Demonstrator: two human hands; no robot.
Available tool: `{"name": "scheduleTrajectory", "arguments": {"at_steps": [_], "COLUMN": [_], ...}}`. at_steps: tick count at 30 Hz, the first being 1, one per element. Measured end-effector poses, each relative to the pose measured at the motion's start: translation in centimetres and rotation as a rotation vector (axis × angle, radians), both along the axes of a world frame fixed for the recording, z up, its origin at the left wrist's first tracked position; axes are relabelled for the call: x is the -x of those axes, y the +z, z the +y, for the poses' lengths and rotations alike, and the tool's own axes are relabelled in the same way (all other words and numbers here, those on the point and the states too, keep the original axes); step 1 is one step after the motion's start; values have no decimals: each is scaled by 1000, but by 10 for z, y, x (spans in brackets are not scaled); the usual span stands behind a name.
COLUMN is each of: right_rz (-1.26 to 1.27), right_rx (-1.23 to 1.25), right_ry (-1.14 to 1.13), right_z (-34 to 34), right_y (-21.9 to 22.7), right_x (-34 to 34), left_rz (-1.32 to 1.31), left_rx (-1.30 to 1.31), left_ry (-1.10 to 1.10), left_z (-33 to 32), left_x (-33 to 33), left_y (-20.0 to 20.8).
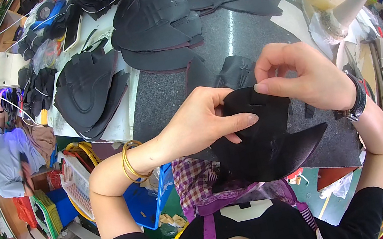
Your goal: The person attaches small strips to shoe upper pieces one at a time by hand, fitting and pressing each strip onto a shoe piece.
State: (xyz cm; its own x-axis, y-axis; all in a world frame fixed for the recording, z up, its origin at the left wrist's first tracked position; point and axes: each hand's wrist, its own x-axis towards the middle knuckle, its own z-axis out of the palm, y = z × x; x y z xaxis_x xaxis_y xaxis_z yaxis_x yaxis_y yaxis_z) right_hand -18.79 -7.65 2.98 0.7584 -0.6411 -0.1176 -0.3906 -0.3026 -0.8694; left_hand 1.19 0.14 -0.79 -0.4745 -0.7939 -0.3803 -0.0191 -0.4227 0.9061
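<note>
My left hand (202, 120) grips a black shoe upper (268, 149) with its thumb lying across the top face and the fingers partly hidden underneath. The piece is curved, with a pointed flap spreading to the right, and hangs over the near edge of the dark speckled worktop (158, 92). At its far edge, the thumb and forefinger of my right hand (303, 71) are pinched together; whether anything small sits between them is hidden. Just beyond my hands lies a small curled black piece (236, 69).
Overlapping black upper pieces (154, 23) cover the far side of the worktop. Another stack (87, 94) lies to the left, near a phone (73, 33). A white cone-shaped form (351, 9) stands at the right. Another person (11, 156) sits at far left, beside plastic baskets (77, 180).
</note>
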Motion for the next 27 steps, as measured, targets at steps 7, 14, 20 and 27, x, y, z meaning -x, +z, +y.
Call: {"name": "scheduleTrajectory", "arguments": {"at_steps": [7,14,20,27], "right_rz": [-15,30,-1,-41], "right_rx": [-110,-243,-250,-300], "right_ry": [-25,-78,-77,-75], "right_z": [-1,-3,-3,-3], "right_y": [2,2,-2,-2], "right_x": [-3,-1,0,3], "left_rz": [-1,-46,-22,-68], "left_rx": [13,47,72,134], "left_ry": [-24,-8,9,10], "left_z": [0,1,1,1], "left_x": [0,1,3,5], "left_y": [1,4,1,3]}}
